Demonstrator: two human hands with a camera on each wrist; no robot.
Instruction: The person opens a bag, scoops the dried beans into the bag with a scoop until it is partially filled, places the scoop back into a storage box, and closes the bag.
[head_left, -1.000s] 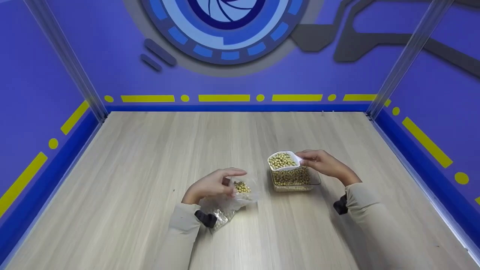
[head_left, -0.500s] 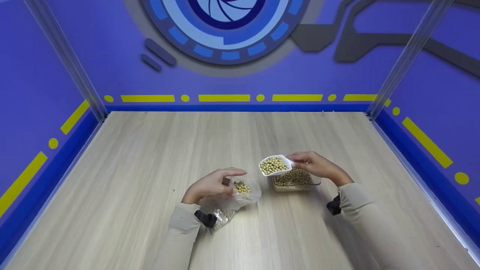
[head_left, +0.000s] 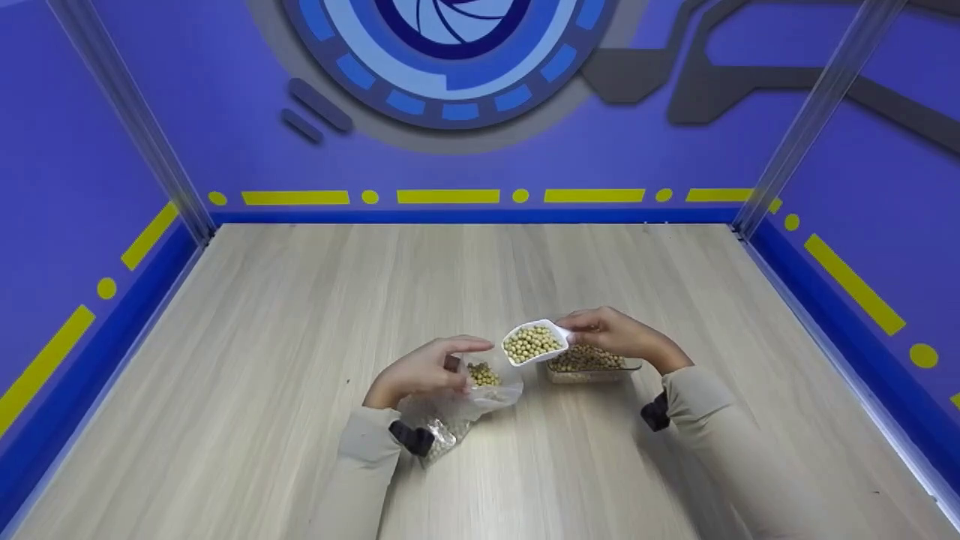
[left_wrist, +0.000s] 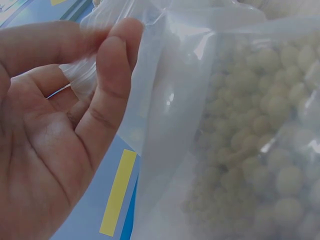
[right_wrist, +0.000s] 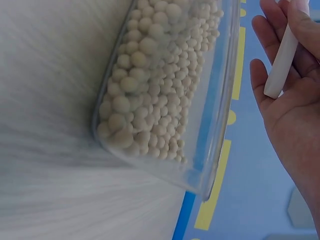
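A white scoop heaped with round yellowish soybeans hangs in the air between the bag and the container. Its handle is held by my right hand, thumb against the fingers. Under and behind the scoop stands a clear rectangular container, partly filled with the same beans. On the left, my left hand pinches the edge of a clear plastic bag between thumb and finger. The bag's mouth gapes toward the scoop, with beans showing inside. More beans press against its plastic in the left wrist view.
The wood-grain table stretches around the bag and container. Blue walls with yellow dashes enclose its back and sides. Each forearm wears a black wrist camera, such as the left one.
My right hand has carried the filled scoop left and slightly toward me, from over the container to beside the bag's mouth. The left hand and bag have stayed almost still.
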